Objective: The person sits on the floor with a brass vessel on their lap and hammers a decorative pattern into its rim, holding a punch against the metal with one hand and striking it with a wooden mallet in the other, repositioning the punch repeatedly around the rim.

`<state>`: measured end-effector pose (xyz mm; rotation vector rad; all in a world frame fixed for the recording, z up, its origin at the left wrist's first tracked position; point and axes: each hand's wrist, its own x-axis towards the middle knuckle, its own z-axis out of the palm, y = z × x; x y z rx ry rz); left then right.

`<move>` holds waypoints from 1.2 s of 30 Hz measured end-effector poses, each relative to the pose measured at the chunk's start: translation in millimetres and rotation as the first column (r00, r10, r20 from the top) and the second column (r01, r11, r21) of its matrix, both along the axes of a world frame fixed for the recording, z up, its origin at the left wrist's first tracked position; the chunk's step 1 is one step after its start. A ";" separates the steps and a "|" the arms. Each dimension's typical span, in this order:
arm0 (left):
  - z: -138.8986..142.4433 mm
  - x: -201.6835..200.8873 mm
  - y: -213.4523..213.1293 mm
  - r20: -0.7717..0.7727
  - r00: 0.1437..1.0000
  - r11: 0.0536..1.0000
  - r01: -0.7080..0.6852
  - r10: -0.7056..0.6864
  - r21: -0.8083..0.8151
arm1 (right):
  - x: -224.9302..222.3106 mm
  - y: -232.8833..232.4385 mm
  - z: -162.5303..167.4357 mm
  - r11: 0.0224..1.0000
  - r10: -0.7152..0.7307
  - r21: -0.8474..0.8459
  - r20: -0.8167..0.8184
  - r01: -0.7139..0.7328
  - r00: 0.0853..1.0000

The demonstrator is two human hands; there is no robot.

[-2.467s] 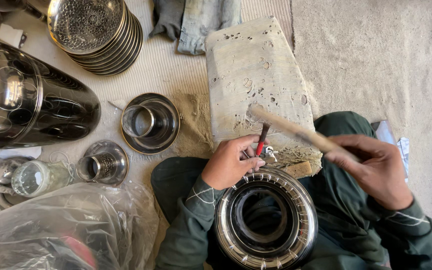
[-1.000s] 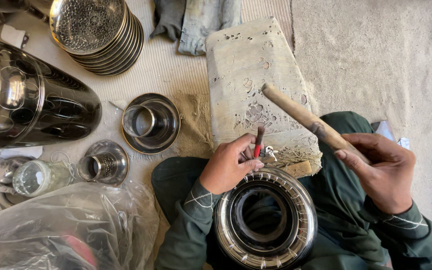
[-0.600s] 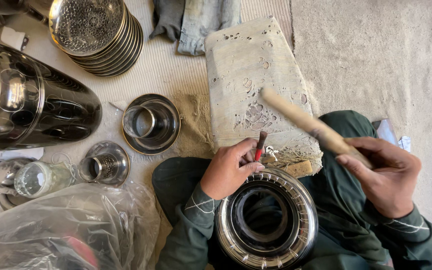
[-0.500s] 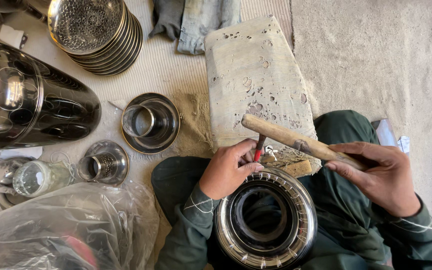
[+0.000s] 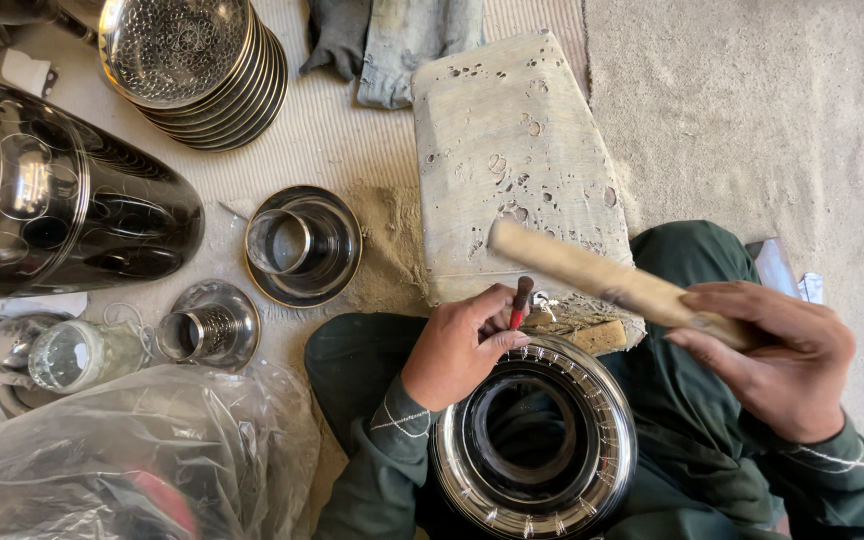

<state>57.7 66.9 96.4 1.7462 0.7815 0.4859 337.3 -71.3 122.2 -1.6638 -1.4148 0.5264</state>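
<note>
A large dark metal vessel (image 5: 52, 195) lies at far left, beside a stack of bowls (image 5: 197, 60). The left hand (image 5: 457, 345) pinches a red-handled punch (image 5: 520, 300), tip on the rim of the metal ring (image 5: 532, 440) in the lap. The right hand (image 5: 777, 355) grips a wooden stick (image 5: 602, 280), raised above the stone block (image 5: 512, 160)

glossy metal ring (image 5: 534, 445); rough pitted stone block (image 5: 512, 160); matt wooden stick (image 5: 602, 283); crinkled clear plastic bag (image 5: 132, 450).
</note>
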 end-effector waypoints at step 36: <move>-3.5 -7.8 -18.1 0.028 0.999 0.994 -0.042 0.040 0.099 | -9.4 -5.8 12.3 0.990 0.057 0.129 0.051 -0.063 0.997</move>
